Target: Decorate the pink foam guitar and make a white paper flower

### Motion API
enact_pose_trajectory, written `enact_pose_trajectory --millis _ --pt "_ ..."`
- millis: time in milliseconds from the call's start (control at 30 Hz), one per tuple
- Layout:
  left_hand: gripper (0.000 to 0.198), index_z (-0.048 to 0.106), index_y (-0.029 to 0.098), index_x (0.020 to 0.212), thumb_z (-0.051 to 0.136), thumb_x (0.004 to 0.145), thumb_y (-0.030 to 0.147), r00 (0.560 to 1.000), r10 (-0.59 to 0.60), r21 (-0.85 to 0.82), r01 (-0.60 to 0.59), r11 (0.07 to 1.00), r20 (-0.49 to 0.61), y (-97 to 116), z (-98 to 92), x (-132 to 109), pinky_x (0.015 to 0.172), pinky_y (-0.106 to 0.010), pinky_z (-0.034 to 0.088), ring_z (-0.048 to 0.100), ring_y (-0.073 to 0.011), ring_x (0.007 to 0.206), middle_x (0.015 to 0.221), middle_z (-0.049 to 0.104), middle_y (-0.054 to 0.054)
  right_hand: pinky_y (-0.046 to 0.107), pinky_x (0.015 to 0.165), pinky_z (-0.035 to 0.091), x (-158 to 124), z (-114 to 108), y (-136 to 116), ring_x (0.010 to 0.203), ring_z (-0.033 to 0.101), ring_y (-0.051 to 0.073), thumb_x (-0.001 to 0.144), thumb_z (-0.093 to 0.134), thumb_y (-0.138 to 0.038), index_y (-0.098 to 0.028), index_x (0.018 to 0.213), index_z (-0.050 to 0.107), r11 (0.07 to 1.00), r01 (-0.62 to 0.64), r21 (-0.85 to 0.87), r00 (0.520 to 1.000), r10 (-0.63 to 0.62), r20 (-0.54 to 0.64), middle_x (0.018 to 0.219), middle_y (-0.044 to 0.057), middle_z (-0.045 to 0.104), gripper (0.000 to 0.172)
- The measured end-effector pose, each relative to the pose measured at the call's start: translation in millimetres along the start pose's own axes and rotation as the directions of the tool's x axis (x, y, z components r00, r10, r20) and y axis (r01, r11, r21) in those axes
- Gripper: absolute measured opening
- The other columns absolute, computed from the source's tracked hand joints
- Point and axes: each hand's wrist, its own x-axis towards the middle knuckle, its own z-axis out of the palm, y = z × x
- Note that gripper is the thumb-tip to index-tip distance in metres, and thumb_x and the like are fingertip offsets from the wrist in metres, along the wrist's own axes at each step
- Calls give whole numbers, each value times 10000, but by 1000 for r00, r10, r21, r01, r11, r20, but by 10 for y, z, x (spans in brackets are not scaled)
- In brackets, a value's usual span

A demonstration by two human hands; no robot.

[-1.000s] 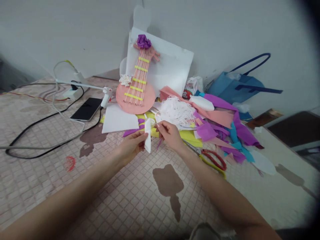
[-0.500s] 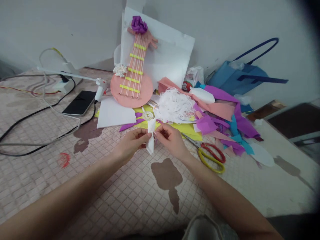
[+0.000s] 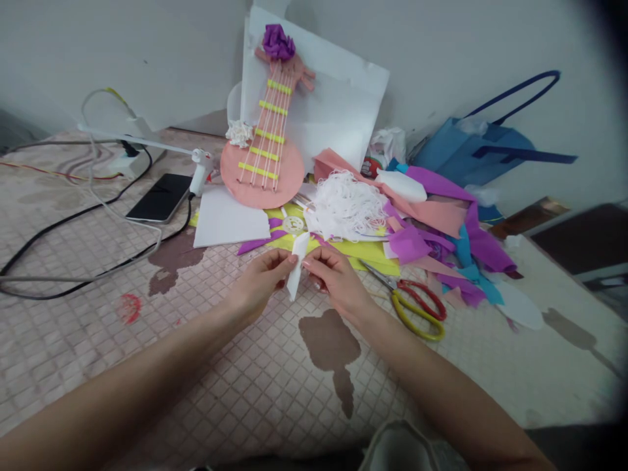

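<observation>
My left hand (image 3: 262, 281) and my right hand (image 3: 333, 278) meet over the tiled floor and pinch a small white strip of material (image 3: 296, 265) between their fingertips. The strip stands nearly upright between the two hands. Just behind them lies a tangle of white string (image 3: 346, 206) on yellow sheets (image 3: 366, 252). A pink craft guitar (image 3: 265, 147) with yellow bars and a purple flower leans on a white board (image 3: 343, 111).
Red and yellow scissors (image 3: 417, 304) lie right of my right hand. Purple, pink and blue scraps (image 3: 441, 229) pile beside a blue bag (image 3: 471, 154). A glue gun (image 3: 200, 171), a phone (image 3: 159, 197) and cables (image 3: 73, 222) lie at the left. A white sheet (image 3: 226, 226) is near the guitar.
Both hands have come closer together on the white strip, and the strip has tilted slightly. The view has shifted a little; nothing else has moved.
</observation>
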Motion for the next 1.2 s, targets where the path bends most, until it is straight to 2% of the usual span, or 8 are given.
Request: enact_pose_trajectory --millis 267,400,500,667,900,1000,1100,1200 --pt "220 585 149 762 653 766 357 998 22 -61 -19 998 58 12 -8 -4 567 -218 376 516 -89 599 678 586 9 178 379 189 10 -22 31 421 334 38 699 692 -384 -181 665 484 982 -134 136 989 124 78 509 -82 413 293" --pt "218 598 146 762 663 764 354 991 -50 -141 67 988 121 33 -25 -8 566 -204 388 528 -80 593 683 600 12 162 358 216 38 -84 92 419 363 41 669 730 -418 -190 715 480 984 -117 137 992 108 68 514 -86 440 342" --pt "221 609 138 781 639 787 357 978 -82 -156 113 981 189 48 -30 -9 587 -208 406 552 -94 623 701 614 -6 161 367 266 44 -108 113 428 408 46 704 700 -453 -191 749 493 969 -127 210 983 95 155 541 -73 484 337" --pt "198 606 138 784 614 811 334 979 -55 -156 87 984 198 56 -26 -16 608 -219 417 560 -99 627 720 619 -18 172 376 315 37 -87 132 434 452 51 790 579 -526 -182 738 515 967 -80 241 986 42 159 583 -46 527 353" --pt "191 582 147 758 612 809 329 972 -77 -114 104 988 222 77 -6 -39 609 -239 428 600 -136 641 702 639 -33 174 386 329 23 -48 167 416 432 51 711 697 -451 -198 737 480 993 -10 119 995 -2 95 533 -79 488 334" --pt "222 604 140 750 596 817 352 957 -74 -107 108 988 281 98 -12 -35 604 -243 436 608 -146 642 698 648 -45 184 390 332 21 -58 172 424 445 57 748 626 -528 -198 729 472 992 4 128 991 -21 131 551 -66 500 365" --pt "190 620 156 780 622 796 345 963 -91 -114 123 986 253 115 -24 -33 572 -218 417 581 -118 617 702 635 -19 193 397 336 10 -85 148 445 453 65 794 516 -597 -195 754 489 988 -23 152 984 -4 180 588 -48 510 404" --pt "188 620 157 775 647 775 343 974 -122 -14 127 992 191 114 -26 -37 527 -181 363 507 -69 563 676 594 13 182 385 296 -11 -102 103 429 397 51 775 605 -501 -199 776 495 993 -3 114 993 -11 121 571 -69 469 321"
